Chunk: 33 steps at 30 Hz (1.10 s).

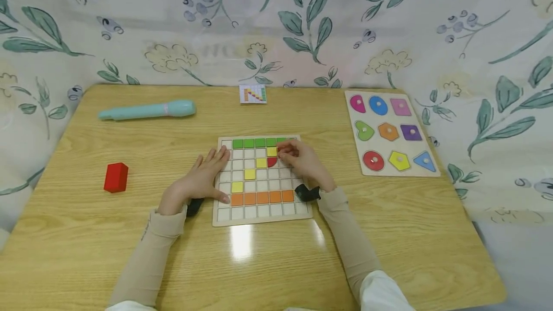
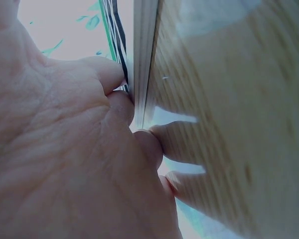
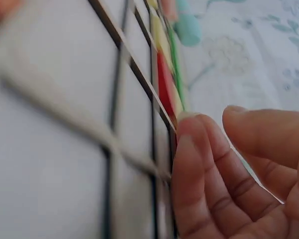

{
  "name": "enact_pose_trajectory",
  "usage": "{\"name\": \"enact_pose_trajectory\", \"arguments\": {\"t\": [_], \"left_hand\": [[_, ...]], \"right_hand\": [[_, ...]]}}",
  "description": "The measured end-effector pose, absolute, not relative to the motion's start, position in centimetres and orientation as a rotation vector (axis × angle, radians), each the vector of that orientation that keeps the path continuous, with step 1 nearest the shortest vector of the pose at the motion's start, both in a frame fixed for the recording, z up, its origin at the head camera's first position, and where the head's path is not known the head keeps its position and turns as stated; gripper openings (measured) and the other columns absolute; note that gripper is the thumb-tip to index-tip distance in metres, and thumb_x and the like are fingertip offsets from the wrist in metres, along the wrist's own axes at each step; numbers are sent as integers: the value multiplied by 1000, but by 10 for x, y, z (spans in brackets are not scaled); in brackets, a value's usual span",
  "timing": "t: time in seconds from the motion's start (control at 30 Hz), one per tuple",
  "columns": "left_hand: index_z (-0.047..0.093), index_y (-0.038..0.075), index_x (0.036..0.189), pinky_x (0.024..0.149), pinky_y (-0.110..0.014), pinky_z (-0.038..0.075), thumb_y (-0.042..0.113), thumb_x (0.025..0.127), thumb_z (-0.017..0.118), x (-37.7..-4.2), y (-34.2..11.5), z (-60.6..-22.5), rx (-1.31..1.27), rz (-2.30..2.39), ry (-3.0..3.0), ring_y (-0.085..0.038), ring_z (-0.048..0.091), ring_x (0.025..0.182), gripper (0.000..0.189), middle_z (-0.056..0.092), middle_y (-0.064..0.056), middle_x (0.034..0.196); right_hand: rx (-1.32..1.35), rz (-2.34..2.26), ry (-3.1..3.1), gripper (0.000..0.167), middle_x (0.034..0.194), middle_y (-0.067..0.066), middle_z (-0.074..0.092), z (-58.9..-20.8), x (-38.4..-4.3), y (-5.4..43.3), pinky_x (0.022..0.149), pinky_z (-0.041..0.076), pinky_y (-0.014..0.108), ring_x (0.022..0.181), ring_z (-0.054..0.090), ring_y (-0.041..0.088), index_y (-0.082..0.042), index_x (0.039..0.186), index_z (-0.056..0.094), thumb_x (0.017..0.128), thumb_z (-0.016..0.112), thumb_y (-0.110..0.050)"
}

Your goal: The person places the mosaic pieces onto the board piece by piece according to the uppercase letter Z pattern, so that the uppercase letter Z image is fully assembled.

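A wooden grid board (image 1: 262, 222) with white squares lies on the table. It bears a row of green tiles (image 1: 249, 143), a row of orange tiles (image 1: 262, 197) and a diagonal of yellow tiles (image 1: 249, 174). Beside the upper yellow ones sits a rounded red tile (image 1: 271, 162). My left hand (image 1: 198, 179) rests spread along the board's left edge; in the left wrist view its fingers (image 2: 149, 149) touch the board's side (image 2: 142, 59). At the upper right squares, my right hand (image 1: 304, 160) has bent fingertips around another red tile (image 1: 280, 149), which they mostly hide.
A picture card (image 1: 253, 94) with a coloured grid pattern lies at the table's back edge. Back left is a teal microphone-shaped object (image 1: 147, 110); a red block (image 1: 116, 177) stands left. A shape puzzle board (image 1: 358, 157) with knobbed pieces lies at the right. Floral cloth (image 1: 302, 37) hangs behind.
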<state>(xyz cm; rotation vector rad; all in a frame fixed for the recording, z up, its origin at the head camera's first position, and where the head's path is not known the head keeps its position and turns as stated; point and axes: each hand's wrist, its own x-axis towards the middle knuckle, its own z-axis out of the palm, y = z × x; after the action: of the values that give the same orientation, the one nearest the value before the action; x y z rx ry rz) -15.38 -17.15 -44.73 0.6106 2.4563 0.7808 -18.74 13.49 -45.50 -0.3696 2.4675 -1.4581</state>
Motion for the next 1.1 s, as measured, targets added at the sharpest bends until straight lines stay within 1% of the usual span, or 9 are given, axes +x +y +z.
{"name": "enact_pose_trajectory", "arguments": {"t": [0.1, 0.23, 0.37, 0.43, 0.5, 0.63, 0.8, 0.9, 1.1], "left_hand": [[3, 2, 155, 116, -62, -14, 38, 67, 85, -154, -170, -446, 613, 767, 2454, -40, -16, 148, 125, -10, -16, 163], [2, 1, 155, 116, -63, -14, 37, 67, 85, -156, -170, -445, 615, 743, 2467, -41, -16, 148, 126, -10, -17, 163], [2, 1, 155, 116, -63, -14, 38, 66, 85, -155, -169, -443, 616, 745, 2463, -41, -16, 148, 127, -10, -18, 163], [2, 1, 155, 116, -63, -14, 39, 67, 85, -155, -169, -442, 616, 753, 2455, -41, -17, 148, 127, -10, -17, 163], [2, 1, 155, 116, -63, -14, 39, 67, 84, -155, -170, -441, 613, 750, 2458, -41, -17, 148, 126, -10, -17, 163], [2, 2, 155, 116, -62, -15, 38, 68, 84, -155, -171, -440, 599, 745, 2468, -40, -17, 148, 125, -11, -16, 163], [1, 2, 155, 116, -62, -15, 40, 67, 84, -155, -169, -441, 601, 750, 2461, -40, -17, 148, 126, -11, -15, 163], [1, 2, 155, 116, -62, -15, 40, 67, 84, -155, -168, -443, 602, 741, 2463, -40, -17, 148, 126, -11, -16, 163], [1, 1, 155, 116, -63, -15, 40, 67, 84, -151, -167, -447, 603, 746, 2458, -41, -17, 148, 126, -10, -17, 163]], "right_hand": [[-288, -1521, 2483, 32, 112, 20, 66, -452, -191, 154, 80, 50, 22, 97, 62, 27, -1, 128, 58, 96, 57, -6], [-206, -1572, 2509, 38, 115, 25, 65, -450, -196, 182, 81, 47, 17, 102, 61, 32, 1, 130, 57, 92, 61, -2], [-219, -1498, 2497, 45, 119, 29, 63, -449, -197, 202, 79, 47, 14, 103, 61, 35, 7, 131, 54, 88, 64, 5], [-229, -1450, 2475, 48, 122, 29, 62, -447, -196, 206, 78, 47, 14, 104, 60, 36, 8, 132, 52, 86, 66, 6], [-232, -1426, 2445, 51, 124, 27, 62, -446, -196, 206, 79, 47, 15, 104, 59, 35, 6, 134, 51, 85, 67, 6], [-209, -1401, 2426, 55, 126, 21, 62, -445, -199, 201, 80, 45, 16, 103, 56, 28, -2, 137, 51, 85, 69, 2], [-199, -1367, 2482, 58, 121, 20, 64, -446, -200, 194, 75, 45, 15, 94, 55, 23, -2, 139, 49, 84, 70, 3], [-208, -1322, 2529, 58, 119, 20, 64, -447, -199, 191, 76, 45, 17, 93, 56, 22, -2, 140, 48, 85, 69, 2], [-185, -1255, 2613, 54, 119, 18, 63, -452, -194, 188, 79, 46, 26, 95, 57, 26, -4, 139, 49, 88, 68, -3]]}}
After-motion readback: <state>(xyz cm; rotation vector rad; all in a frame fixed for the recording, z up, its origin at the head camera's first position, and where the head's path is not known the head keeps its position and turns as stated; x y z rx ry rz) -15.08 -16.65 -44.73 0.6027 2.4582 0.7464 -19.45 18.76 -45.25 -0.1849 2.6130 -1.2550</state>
